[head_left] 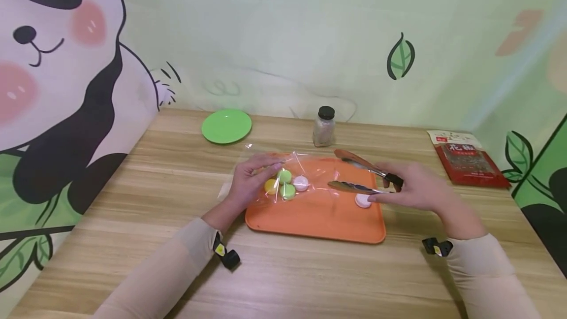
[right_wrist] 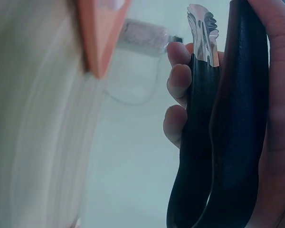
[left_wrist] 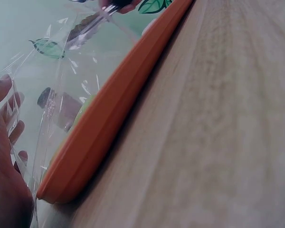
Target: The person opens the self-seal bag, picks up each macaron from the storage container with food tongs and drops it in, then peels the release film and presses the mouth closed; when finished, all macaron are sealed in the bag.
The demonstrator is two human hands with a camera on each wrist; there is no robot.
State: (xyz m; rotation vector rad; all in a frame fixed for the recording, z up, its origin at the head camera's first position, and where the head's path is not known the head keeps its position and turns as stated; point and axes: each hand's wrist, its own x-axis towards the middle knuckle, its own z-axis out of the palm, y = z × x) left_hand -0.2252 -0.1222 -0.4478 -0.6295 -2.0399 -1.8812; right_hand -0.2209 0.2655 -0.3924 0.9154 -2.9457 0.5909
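In the head view my left hand (head_left: 246,180) pinches a clear plastic bag (head_left: 316,165) above the left part of an orange tray (head_left: 310,223). Through the film show two green macarons (head_left: 288,191), a yellow macaron (head_left: 270,187) and a pale macaron (head_left: 301,183); I cannot tell whether they lie inside the bag. My right hand (head_left: 416,186) grips metal tongs (head_left: 354,187) with black handles (right_wrist: 240,109). The tongs' arms stand apart, pointing toward the bag, with nothing between them. Under the lower arm, a pale pink macaron (head_left: 363,201) lies at the tray's right side.
Behind the tray stands a glass jar (head_left: 324,129) with a black lid. A green plate (head_left: 227,126) lies at the back left of the wooden table (head_left: 283,279). At the right is a red spice packet (head_left: 469,159), near the painted wall (head_left: 283,38).
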